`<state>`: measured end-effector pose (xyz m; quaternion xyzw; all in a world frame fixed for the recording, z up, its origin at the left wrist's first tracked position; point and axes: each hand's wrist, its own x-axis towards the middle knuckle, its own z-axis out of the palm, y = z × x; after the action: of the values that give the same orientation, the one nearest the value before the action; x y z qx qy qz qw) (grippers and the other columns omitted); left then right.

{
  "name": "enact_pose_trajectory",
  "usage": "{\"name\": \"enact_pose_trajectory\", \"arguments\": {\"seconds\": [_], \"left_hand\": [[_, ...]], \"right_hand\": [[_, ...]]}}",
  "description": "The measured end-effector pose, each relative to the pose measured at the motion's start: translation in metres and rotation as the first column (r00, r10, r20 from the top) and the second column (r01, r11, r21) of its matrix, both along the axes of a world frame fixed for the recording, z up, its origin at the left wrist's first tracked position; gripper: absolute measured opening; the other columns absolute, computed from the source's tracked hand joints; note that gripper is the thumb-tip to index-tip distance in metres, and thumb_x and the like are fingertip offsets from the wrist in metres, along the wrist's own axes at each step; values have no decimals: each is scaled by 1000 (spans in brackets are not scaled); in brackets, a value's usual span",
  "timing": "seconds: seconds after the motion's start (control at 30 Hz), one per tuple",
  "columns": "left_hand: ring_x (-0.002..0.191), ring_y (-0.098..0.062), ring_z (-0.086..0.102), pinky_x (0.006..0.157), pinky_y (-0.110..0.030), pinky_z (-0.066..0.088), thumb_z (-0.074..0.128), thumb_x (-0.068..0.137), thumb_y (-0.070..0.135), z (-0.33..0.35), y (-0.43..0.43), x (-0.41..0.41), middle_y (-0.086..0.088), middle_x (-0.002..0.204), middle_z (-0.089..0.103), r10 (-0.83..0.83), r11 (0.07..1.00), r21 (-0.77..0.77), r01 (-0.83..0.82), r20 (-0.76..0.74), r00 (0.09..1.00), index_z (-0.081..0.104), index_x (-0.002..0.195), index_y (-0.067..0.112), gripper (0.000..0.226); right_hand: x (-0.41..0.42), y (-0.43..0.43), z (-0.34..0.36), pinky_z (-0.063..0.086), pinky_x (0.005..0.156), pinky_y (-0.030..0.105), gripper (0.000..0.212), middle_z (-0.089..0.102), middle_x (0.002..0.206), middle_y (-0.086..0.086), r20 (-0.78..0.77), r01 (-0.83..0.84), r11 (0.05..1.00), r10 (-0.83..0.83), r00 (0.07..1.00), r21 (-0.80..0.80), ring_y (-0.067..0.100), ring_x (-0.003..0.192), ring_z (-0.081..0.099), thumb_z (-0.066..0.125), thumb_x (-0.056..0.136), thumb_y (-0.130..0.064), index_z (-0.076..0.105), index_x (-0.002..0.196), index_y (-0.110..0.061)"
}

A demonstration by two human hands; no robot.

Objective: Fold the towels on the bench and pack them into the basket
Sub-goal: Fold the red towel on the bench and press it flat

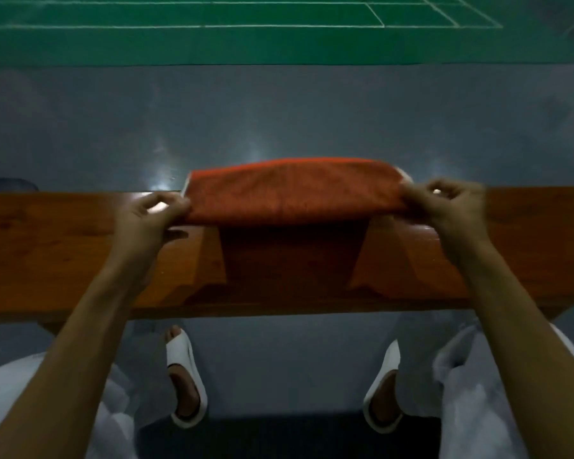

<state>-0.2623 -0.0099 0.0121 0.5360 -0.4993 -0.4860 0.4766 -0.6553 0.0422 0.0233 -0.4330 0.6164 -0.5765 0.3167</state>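
We hold the orange towel [292, 193] stretched between our fingers [176, 204], over the wooden bench [47, 253], left hand [150, 217] pinching its left end; right hand [444, 207] pinching its right end

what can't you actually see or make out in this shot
Basket: nowhere in the head view, outside the frame.
Right grip: motion-blurred, finger placement on the orange cloth towel unclear.
Towel's underside: hidden by its own top layer above the brown wooden bench.
Dark rounded object, far left: mostly hidden behind the bench, unidentifiable.
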Motion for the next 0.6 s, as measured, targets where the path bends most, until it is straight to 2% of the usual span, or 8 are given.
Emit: {"name": "enact_pose_trajectory", "arguments": {"seconds": [0.07,0.13,0.2,0.3,0.4,0.5,0.6], "left_hand": [[78,-16,65,57,-21,52,73,91,12,-14,8,-1,2,79,71,-42,997,73,24,259,965,65,87,5,11],[72,-25,69,49,-23,51,78,86,4,-24,15,-3,-17,84,74,-134,972,229,58,334,933,63,87,2,15],[64,-28,72,50,-31,51,80,84,6,-31,17,-1,-24,85,74,-212,926,373,58,387,898,58,91,5,24],[61,-25,72,59,-34,52,80,88,23,-33,13,3,-15,84,75,-274,883,469,5,507,817,55,101,9,32],[77,-20,66,65,-35,50,80,88,35,-36,5,2,-6,92,68,-144,943,320,-90,636,758,58,108,14,36],[80,-11,59,63,-26,43,80,89,29,-42,-6,-9,4,89,62,-21,984,148,-98,644,765,64,111,8,35],[90,-17,62,73,-30,50,79,89,22,-49,-18,-22,4,97,63,56,991,61,-115,597,801,68,114,8,31]], "right_hand": [[-5,6,-14,55,49,23,27,67,60,9,-75,-65,949,93,993,310,18,53,65,86,71,-14,64,71,2],[-10,12,-22,55,48,23,25,69,68,12,-110,-120,764,243,964,634,19,57,67,87,73,-9,65,79,3],[-15,13,-26,54,51,26,24,70,70,12,-125,-119,631,329,936,766,19,56,69,87,76,-9,65,83,0],[-18,9,-29,52,54,28,28,71,69,13,-165,-69,621,312,936,780,20,54,69,87,79,-17,61,80,-6],[-20,3,-37,55,58,33,35,73,73,15,-299,61,659,256,919,750,23,60,70,85,82,-31,62,78,-5],[-21,-9,-46,58,73,41,35,70,73,7,-542,203,796,178,821,570,28,75,70,88,78,-37,62,74,-13],[-11,-28,-50,54,77,37,31,68,88,2,-649,188,923,82,756,335,23,84,65,88,75,-31,63,88,-18]]}}
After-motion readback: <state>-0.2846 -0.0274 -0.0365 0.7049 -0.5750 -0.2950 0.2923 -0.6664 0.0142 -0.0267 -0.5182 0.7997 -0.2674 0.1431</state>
